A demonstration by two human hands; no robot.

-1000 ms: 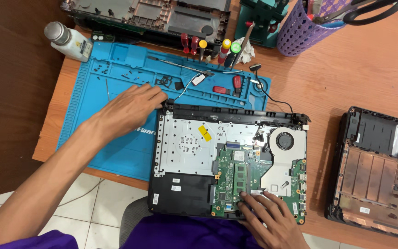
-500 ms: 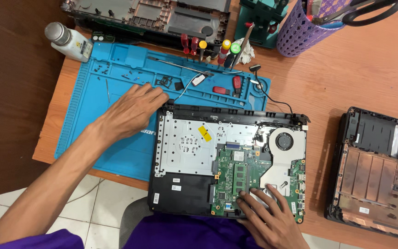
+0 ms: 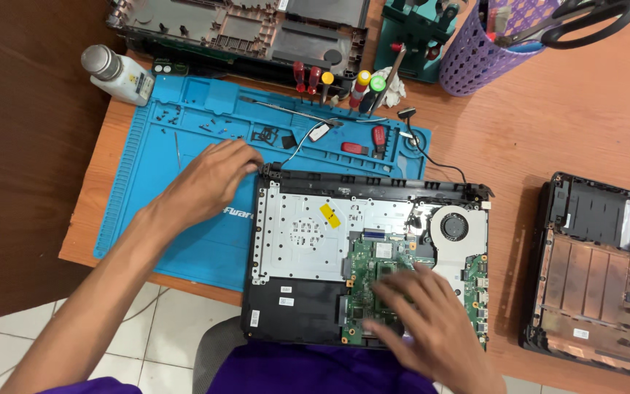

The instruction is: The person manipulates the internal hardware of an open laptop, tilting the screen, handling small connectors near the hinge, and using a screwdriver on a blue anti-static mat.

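Left hand (image 3: 209,179) grips the opened laptop (image 3: 300,241) corner — right hand (image 3: 428,321) on its circuit board (image 3: 373,270)

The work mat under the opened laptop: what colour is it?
Bright blue; the work mat shows clearly in the head view, beneath the left hand.

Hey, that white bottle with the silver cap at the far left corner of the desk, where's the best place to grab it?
Grip the white bottle around its body, coming from above. It lies tilted, its cap pointing left.

The right hand (image 3: 432,325) has slid up from the laptop's (image 3: 300,321) front edge onto the green board (image 3: 373,266).
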